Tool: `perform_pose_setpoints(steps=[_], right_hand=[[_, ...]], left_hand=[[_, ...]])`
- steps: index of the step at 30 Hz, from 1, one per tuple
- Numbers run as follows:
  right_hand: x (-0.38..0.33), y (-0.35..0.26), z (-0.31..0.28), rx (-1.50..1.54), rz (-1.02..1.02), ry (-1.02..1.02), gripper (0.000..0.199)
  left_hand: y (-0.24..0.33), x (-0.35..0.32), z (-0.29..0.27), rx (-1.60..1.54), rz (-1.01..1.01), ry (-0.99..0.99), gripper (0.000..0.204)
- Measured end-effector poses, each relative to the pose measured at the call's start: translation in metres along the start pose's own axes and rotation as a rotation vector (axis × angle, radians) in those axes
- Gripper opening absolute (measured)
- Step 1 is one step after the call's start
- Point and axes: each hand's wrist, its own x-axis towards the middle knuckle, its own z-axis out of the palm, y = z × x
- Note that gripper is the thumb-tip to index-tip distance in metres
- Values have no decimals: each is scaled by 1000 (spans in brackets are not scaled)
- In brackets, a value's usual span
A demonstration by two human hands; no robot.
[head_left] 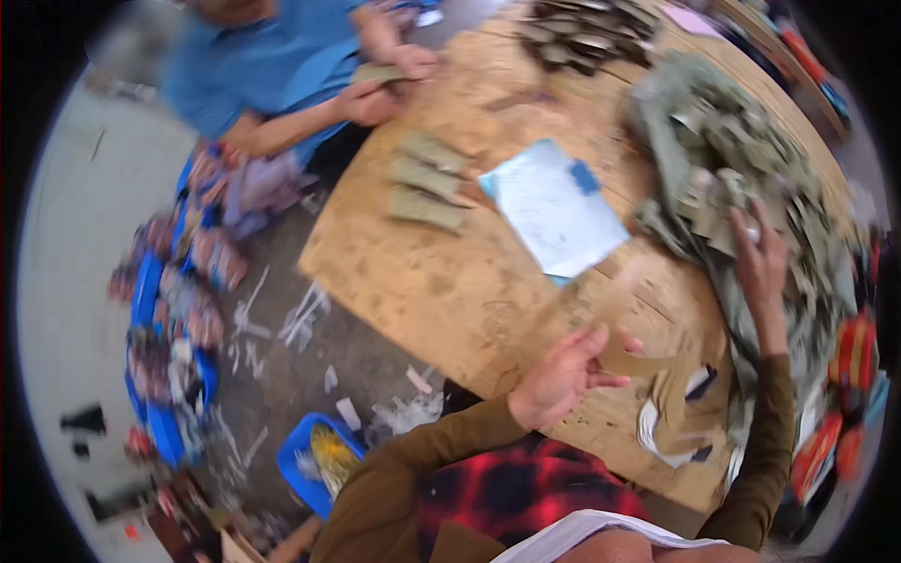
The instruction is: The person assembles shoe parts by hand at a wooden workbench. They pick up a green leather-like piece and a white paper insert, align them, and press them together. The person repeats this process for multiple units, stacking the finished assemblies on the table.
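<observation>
On the fabric pile (723,159) — right hand (760,258) fingers buried.

The bench (441,291) is tan, the heaped cloth pieces (741,159) olive-green, the paper sheet (554,211) pale blue-white. A red-and-black checked cloth (521,488) and a blue shirt (253,66) are seen.

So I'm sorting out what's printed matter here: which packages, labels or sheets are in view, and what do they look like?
Paper sheet: middle of the wooden table, white rectangle, lying flat.
Blue tag: on the sheet's far right part, small blue patch.
Pink sheet: far table edge, pale pink rectangle.
Blue tub: on the floor to the left, yellow contents.
No screens or signs.
</observation>
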Motion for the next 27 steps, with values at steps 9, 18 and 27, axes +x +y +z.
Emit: perform_pose_setpoints(steps=[9, 18, 27], right_hand=[[-40, -22, -68, 443, 356, -52, 39], [52, -12, -12, 247, 849, -414, 64], [-14, 52, -30, 760, 956, -385, 31]], left_hand=[[8, -10, -3, -203, -30, -31, 36], [-8, -21, 5, -472, -60, -149, 32], [-16, -42, 14, -315, -105, -144, 40]])
